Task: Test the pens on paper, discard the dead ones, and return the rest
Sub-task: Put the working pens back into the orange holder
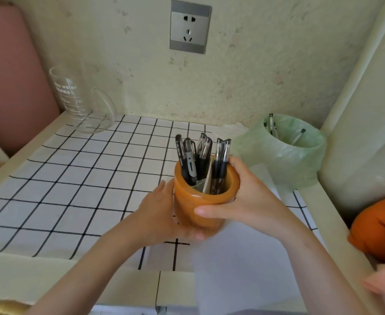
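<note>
An orange pen holder (206, 196) stands at the middle of the table with several black pens (201, 159) upright in it. My left hand (162, 212) holds its left side and my right hand (243, 201) grips its right side, thumb across the front. A white sheet of paper (243, 264) lies under and in front of the holder. At the back right, a small bin lined with a green bag (284, 153) has several pens (274, 129) lying in it.
A glass measuring jug (80, 101) stands at the back left on the white checked cloth (73, 178). A wall socket (190, 26) is above. An orange cloth (380, 228) lies off the table's right edge. A pink cushion (12, 76) leans at the far left.
</note>
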The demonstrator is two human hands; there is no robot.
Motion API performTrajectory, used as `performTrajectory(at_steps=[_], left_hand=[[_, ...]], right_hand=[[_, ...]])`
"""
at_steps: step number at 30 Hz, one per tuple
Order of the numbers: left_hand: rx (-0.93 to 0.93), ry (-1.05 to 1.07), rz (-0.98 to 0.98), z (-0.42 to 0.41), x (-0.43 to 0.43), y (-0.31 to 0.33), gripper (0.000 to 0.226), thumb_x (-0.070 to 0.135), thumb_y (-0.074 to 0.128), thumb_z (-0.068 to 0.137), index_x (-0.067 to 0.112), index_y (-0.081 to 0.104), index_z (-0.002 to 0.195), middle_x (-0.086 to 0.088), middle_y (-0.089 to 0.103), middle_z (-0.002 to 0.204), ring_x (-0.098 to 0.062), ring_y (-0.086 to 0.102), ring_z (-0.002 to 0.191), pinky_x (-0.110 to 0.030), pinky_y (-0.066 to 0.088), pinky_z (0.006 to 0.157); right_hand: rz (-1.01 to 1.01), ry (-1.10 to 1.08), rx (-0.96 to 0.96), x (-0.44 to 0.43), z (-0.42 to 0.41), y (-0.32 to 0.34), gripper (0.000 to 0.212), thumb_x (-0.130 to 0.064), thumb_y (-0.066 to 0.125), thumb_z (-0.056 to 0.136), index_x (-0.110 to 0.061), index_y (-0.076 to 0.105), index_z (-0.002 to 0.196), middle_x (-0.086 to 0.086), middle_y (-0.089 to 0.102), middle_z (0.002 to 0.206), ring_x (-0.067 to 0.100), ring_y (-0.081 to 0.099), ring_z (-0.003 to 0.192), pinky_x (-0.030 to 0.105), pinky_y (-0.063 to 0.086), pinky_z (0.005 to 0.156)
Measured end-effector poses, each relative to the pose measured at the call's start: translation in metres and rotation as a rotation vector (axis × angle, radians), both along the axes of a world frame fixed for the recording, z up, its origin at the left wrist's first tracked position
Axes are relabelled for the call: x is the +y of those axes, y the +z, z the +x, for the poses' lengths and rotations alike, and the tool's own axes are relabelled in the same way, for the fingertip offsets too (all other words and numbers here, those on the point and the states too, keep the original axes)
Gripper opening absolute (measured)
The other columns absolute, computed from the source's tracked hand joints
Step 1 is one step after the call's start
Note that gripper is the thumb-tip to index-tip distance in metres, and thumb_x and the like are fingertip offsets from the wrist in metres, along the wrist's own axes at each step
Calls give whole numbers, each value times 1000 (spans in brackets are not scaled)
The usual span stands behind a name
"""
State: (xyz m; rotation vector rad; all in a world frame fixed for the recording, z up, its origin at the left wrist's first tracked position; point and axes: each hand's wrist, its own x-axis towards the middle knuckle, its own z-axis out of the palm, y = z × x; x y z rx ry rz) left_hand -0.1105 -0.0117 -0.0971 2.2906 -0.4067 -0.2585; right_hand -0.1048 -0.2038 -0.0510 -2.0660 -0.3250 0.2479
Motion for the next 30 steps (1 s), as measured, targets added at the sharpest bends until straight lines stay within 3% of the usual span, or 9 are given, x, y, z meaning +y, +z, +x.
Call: performTrajectory(at_steps=[2, 4, 5, 8, 10, 12, 18, 24, 30], left_hand=[[43, 52, 194, 0, -1, -5, 118, 77, 66, 49, 32, 14, 145, 7, 16, 154, -16, 11, 142, -44, 19, 116], [53, 88, 396, -4, -5, -7, 116, 77, 59, 56, 25, 10, 147, 1, -4, 157, -15, -12, 143, -40, -1, 118], [22, 96, 425, -7, -9, -7, 112, 76, 58, 59, 24, 14, 147, 1, -5, 157, -14, -15, 143, -37, -4, 116], [-113, 61, 396, -16, -24, -9, 104, 78, 54, 60, 26, 21, 144, 6, 3, 156, -10, -11, 143, -32, -4, 115], [-196, -26, 374, -20, -33, -12, 107, 81, 50, 60, 30, 12, 146, 9, 1, 156, -6, -13, 142, -30, -8, 116], [-232, -125, 361, -20, -36, -17, 107, 80, 52, 61, 37, 2, 146, 12, -6, 156, -3, -15, 140, -29, -13, 115], [-115, -262, 394, -2, -11, -24, 102, 69, 60, 68, 37, 3, 146, 16, -15, 154, 3, -22, 137, -26, -17, 112], [21, -314, 300, 10, 5, -15, 101, 51, 73, 69, 38, 8, 146, 19, -12, 153, 9, -21, 132, -11, -18, 101], [64, -319, 282, 9, 4, -13, 101, 48, 73, 70, 37, 8, 146, 18, -13, 153, 7, -22, 134, -15, -16, 104]], right_hand=[[41, -85, -33, -1, 4, 0, 89, -38, 91, 51, -40, 44, 126, -22, 64, 113, -6, 60, 103, 24, 50, 89], [117, -193, -64, -3, 10, 2, 90, -34, 91, 53, -37, 43, 129, -23, 63, 111, -10, 59, 100, 17, 50, 82], [146, -244, -88, -3, 14, 3, 90, -32, 90, 55, -36, 41, 129, -24, 62, 110, -12, 58, 98, 15, 48, 78], [141, -381, -172, -3, 27, 3, 93, -44, 89, 50, -41, 36, 127, -28, 57, 110, -7, 56, 103, 24, 48, 86], [124, -445, -203, -2, 36, 1, 99, -53, 86, 44, -40, 34, 127, -26, 56, 114, 1, 56, 108, 37, 48, 94], [144, -465, -210, 1, 45, -2, 103, -51, 87, 45, -32, 35, 132, -21, 56, 118, 4, 56, 109, 38, 48, 94], [164, -449, -176, 7, 60, -17, 101, -45, 90, 48, -30, 36, 133, -18, 56, 119, 6, 56, 108, 37, 49, 92], [153, -449, -168, 10, 68, -26, 98, -51, 87, 44, -34, 41, 129, -21, 57, 115, 5, 57, 106, 42, 50, 92], [162, -418, -184, 13, 72, -26, 95, -50, 87, 48, -35, 42, 131, -22, 58, 118, 3, 55, 109, 38, 50, 92]])
